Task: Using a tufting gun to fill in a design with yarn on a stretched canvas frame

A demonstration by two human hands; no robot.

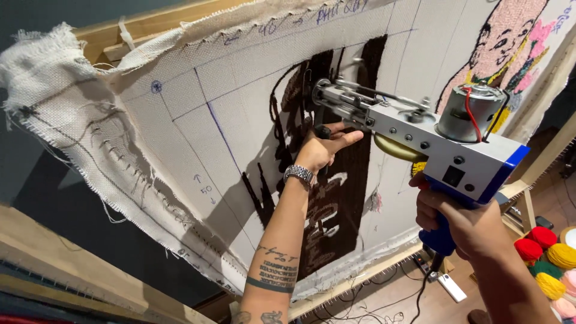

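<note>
A cream woven backing cloth (198,126) stretched on a pale wooden frame (129,30) fills the view, with a dark brown tufted patch (336,204) at its middle. The right hand (459,219) is clamped on the blue grip of a grey metal tufting gun (432,135); the left hand (324,147) grips its front handle against the cloth. Balls of red, yellow and green yarn (549,255) and black cables (366,300) lie on the wooden floor (396,288) below.

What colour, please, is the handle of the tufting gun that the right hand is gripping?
Blue: the tufting gun's handle, gripped by the right hand, shows best in the head view.
</note>
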